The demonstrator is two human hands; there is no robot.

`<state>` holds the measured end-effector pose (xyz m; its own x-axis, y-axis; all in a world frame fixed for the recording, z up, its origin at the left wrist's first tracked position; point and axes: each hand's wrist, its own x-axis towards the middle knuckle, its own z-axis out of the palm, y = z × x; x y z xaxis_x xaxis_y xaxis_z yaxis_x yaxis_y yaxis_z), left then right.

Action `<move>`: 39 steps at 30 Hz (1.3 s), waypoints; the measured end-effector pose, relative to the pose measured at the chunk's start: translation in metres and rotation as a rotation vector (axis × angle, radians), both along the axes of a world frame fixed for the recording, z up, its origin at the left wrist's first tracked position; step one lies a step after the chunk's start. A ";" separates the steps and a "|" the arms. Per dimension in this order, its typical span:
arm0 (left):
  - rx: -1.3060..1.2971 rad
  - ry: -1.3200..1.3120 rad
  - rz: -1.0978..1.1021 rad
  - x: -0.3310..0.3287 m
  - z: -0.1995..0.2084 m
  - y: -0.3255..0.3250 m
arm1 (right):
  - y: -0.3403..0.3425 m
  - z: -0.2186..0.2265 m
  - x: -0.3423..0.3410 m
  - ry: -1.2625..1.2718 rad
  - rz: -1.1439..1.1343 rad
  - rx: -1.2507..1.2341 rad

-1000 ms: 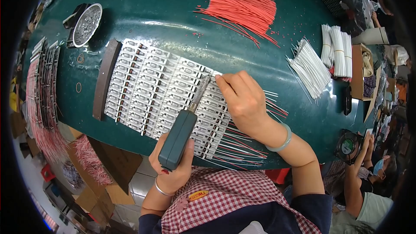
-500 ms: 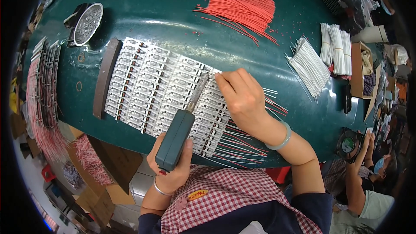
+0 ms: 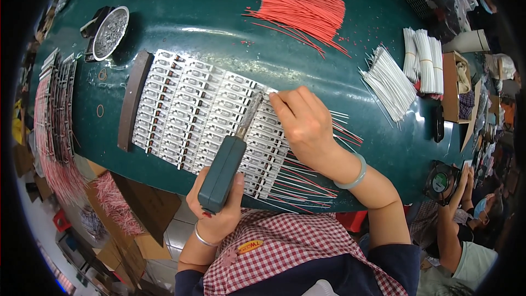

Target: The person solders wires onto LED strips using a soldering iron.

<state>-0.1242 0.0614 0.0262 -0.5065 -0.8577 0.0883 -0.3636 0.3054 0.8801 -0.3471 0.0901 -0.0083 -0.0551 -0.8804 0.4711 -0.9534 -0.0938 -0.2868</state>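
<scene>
L hand [image 3: 223, 220]: grip wrapped rnd grn tool [image 3: 222, 172] | R hand [image 3: 307, 129]: at wht panel [image 3: 230, 96], grip can't tell

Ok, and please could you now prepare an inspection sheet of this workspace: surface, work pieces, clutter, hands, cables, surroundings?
Surface: glossy dark green tabletop, reflecting light.
Work pieces: flat white panel of repeated small units; long dark brown bar along its left edge; dark green handheld tool with metal tip.
Clutter: two thin brown rubber bands; small red scraps.
Hands: left hand grips the tool; right hand has fingertips at the panel's upper edge, near the tip; whether they pinch anything is unclear.
Cables: thin red and white wires beyond the panel's right side; red wire pile; loose white wire pile.
Surroundings: co-worker's hands at right.
</scene>
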 end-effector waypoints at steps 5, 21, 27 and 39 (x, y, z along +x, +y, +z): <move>0.086 0.025 0.097 0.014 -0.008 0.011 | 0.000 0.001 0.000 0.007 -0.008 0.005; 0.079 0.066 0.109 0.043 -0.018 0.026 | 0.033 0.013 -0.027 -0.057 -0.161 -0.044; 0.121 0.129 0.260 0.053 -0.029 0.014 | 0.080 0.001 -0.089 0.040 -0.459 -0.003; 0.311 0.248 0.460 0.052 -0.011 0.000 | -0.084 -0.003 -0.090 0.193 -0.170 -0.050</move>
<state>-0.0721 0.0611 0.0149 -0.0743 -0.9883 -0.1335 -0.1700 -0.1194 0.9782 -0.4373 0.0056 -0.0111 -0.1048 -0.8413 0.5302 -0.9933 0.0625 -0.0973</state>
